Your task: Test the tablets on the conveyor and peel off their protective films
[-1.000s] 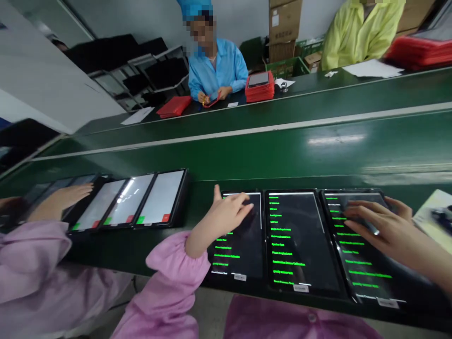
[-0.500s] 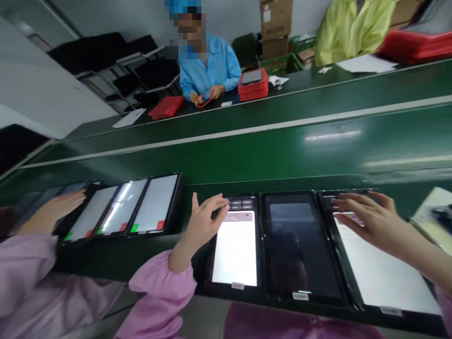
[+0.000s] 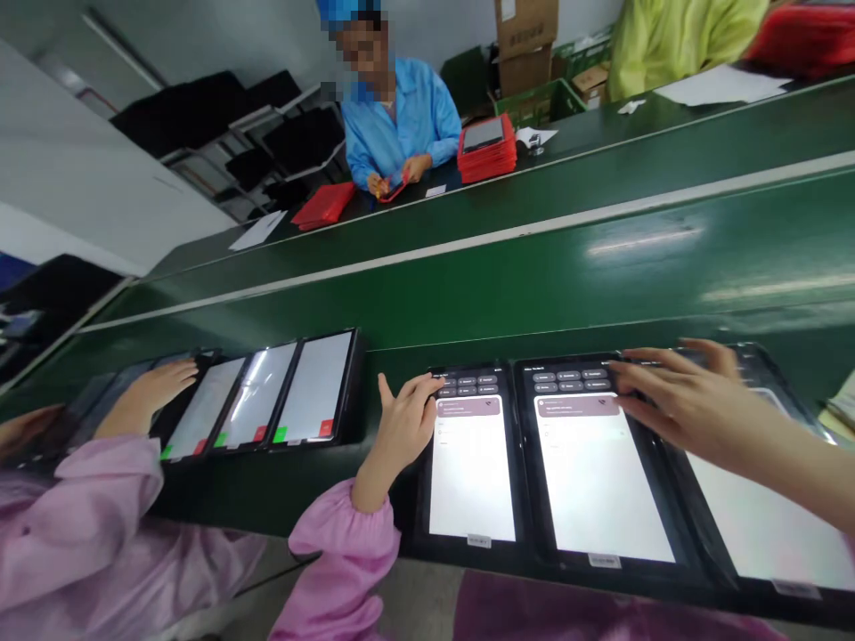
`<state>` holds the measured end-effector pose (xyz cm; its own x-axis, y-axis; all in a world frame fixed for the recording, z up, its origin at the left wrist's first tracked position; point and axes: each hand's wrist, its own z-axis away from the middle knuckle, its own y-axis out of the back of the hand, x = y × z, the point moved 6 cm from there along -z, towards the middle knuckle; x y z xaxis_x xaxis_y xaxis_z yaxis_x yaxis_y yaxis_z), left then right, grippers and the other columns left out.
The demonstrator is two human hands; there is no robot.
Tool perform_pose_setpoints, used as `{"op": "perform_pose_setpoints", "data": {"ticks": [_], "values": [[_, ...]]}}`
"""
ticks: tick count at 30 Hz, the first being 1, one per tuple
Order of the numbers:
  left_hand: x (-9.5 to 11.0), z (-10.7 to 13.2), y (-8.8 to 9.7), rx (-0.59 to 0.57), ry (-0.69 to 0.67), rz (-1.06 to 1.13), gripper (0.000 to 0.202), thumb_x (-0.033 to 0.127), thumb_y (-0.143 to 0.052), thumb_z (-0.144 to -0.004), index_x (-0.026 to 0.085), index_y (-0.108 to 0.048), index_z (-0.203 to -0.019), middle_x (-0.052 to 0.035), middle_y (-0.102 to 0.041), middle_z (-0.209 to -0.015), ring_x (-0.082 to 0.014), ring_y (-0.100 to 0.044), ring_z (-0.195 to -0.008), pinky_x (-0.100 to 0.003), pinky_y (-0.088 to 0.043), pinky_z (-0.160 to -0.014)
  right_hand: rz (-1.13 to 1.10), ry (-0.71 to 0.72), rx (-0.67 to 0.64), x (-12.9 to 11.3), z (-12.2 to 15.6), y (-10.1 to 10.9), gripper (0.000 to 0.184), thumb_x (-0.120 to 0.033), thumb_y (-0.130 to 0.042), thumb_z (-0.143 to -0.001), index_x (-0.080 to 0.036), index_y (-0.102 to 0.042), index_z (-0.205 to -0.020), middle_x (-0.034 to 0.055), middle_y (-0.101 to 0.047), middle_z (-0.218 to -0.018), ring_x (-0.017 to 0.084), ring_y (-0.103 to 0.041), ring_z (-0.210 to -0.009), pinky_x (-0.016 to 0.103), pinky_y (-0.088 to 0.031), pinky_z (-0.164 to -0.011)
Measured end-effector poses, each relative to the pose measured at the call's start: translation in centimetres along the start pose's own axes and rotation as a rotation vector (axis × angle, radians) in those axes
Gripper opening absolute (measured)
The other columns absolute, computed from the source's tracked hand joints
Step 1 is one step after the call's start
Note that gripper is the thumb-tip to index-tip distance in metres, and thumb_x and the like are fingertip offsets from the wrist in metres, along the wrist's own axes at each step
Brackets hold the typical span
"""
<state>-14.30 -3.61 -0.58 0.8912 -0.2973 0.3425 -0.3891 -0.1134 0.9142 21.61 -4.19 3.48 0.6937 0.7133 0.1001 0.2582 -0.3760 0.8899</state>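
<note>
Three black tablets lie side by side in front of me, all with lit screens. My left hand [image 3: 405, 425] is open, its fingers over the upper left corner of the left tablet [image 3: 471, 485]. The middle tablet [image 3: 601, 485] shows rows of dark buttons above a white panel. My right hand [image 3: 688, 396], fingers apart, reaches across the top of the right tablet [image 3: 768, 525], its fingertips at the upper right edge of the middle one. Whether the fingertips touch the glass, I cannot tell. Neither hand holds anything.
To my left, a co-worker's hand [image 3: 150, 392] is over a row of tablets [image 3: 313, 387] with green and red corner marks. Across the green bench [image 3: 481, 285], a person in blue [image 3: 407, 116] handles a red-edged device near a red stack [image 3: 486, 160].
The middle tablet's screen has gone from dark to lit, with buttons and a white panel. My right hand has shifted towards that tablet. The left hand stays at the left tablet's top corner.
</note>
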Motion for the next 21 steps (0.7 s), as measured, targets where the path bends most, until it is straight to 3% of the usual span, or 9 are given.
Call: {"op": "perform_pose_setpoints", "data": {"ticks": [3, 7, 12, 16, 21], "values": [[0.0, 0.2, 0.0, 0.026, -0.025, -0.025, 0.037, 0.016, -0.038, -0.102, 0.024, -0.070, -0.120, -0.0107, -0.079, -0.124, -0.0287, -0.073, -0.122, -0.084, -0.003, -0.124, -0.122, 0.040, -0.084, -3.2, -2.7, -2.7, 0.028, -0.033, -0.041, -0.113, -0.024, -0.067, -0.108, 0.0077, -0.075, -0.124, 0.030, -0.066, -0.120, 0.053, -0.038, -0.105], [-0.2, 0.8, -0.4, 0.051, -0.061, -0.058, 0.040, 0.012, -0.038, -0.102, 0.024, -0.067, -0.126, -0.0106, -0.079, -0.124, -0.0268, -0.074, -0.120, -0.082, -0.007, -0.126, -0.205, 0.019, -0.123, -5.1, -4.4, -5.3, 0.017, -0.027, -0.050, -0.108, -0.019, -0.065, -0.106, 0.0101, -0.076, -0.116, 0.030, -0.066, -0.119, 0.054, -0.040, -0.106], [-0.6, 1.7, 0.1, 0.081, -0.128, -0.047, 0.037, 0.015, -0.036, -0.105, 0.026, -0.061, -0.130, -0.0116, -0.076, -0.134, -0.0280, -0.069, -0.133, -0.080, -0.019, -0.126, -0.249, -0.035, -0.147, -4.9, -4.3, -5.7, 0.018, -0.027, -0.049, -0.109, -0.019, -0.065, -0.105, 0.0093, -0.077, -0.110, 0.030, -0.066, -0.118, 0.055, -0.039, -0.107], [0.7, 2.4, 1.6, 0.116, -0.237, 0.045, 0.033, 0.016, -0.037, -0.108, 0.027, -0.057, -0.131, -0.0111, -0.073, -0.140, -0.0251, -0.065, -0.138, -0.069, -0.024, -0.131, -0.274, -0.055, -0.175, -4.8, -4.4, -5.8, 0.014, -0.027, -0.056, -0.107, -0.019, -0.067, -0.103, 0.0090, -0.077, -0.109, 0.031, -0.066, -0.119, 0.054, -0.040, -0.108], [3.7, 0.4, 0.8, -0.043, -0.326, 0.064, 0.039, 0.016, -0.033, -0.108, 0.026, -0.053, -0.141, -0.0106, -0.072, -0.141, -0.0221, -0.066, -0.137, -0.066, -0.017, -0.134, -0.288, -0.066, -0.157, -5.1, -4.8, -6.2, 0.015, -0.026, -0.057, -0.105, -0.018, -0.069, -0.103, 0.0109, -0.077, -0.107, 0.031, -0.066, -0.119, 0.053, -0.040, -0.108]]}}
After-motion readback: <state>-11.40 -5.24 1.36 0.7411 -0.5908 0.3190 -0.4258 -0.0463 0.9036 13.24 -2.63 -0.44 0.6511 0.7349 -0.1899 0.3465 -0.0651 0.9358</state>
